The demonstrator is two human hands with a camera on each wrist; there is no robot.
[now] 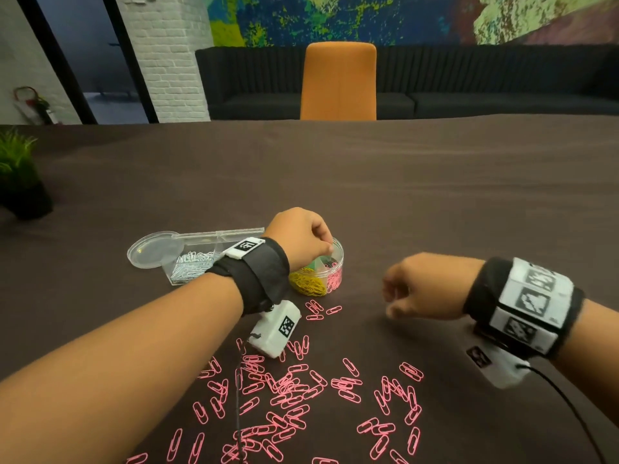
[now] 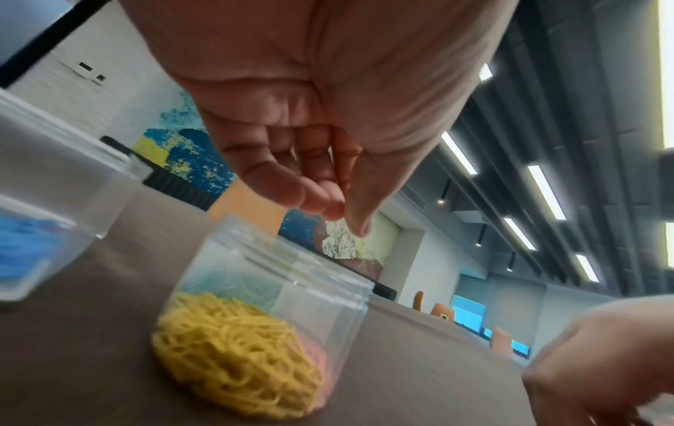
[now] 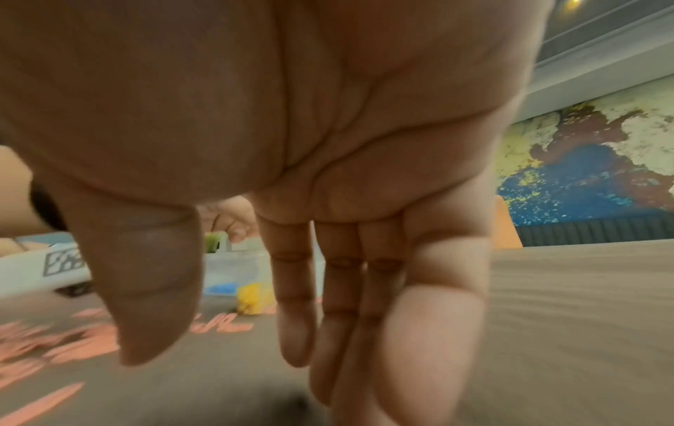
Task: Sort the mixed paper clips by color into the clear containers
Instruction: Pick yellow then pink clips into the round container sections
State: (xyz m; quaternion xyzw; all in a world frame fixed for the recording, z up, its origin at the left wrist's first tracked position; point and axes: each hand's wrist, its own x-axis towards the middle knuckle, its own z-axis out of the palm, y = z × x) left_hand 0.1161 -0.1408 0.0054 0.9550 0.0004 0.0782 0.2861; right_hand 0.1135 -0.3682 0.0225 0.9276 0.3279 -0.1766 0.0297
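Head view, left to right: a flat round clear lid point(image 1: 154, 250) leans on a rectangular clear box point(image 1: 194, 259) of silvery wire clips. Next, the left hand point(image 1: 301, 236) hovers over a round clear divided tub point(image 1: 330, 274), fingertips bunched together; whether they pinch anything, I cannot tell. Glossy yellow clips point(image 1: 307, 283) fill one section. Pink paper clips point(image 1: 294, 396) lie scattered on the brown cloth surface point(image 1: 435, 195). The right hand point(image 1: 415, 289) hangs above it, fingers relaxed, holding nothing.

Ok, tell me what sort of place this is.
Probably an office lounge or meeting room: a long dark brown table, an orange upholstered chair before a black ribbed sofa, and a colourful abstract wall mural.
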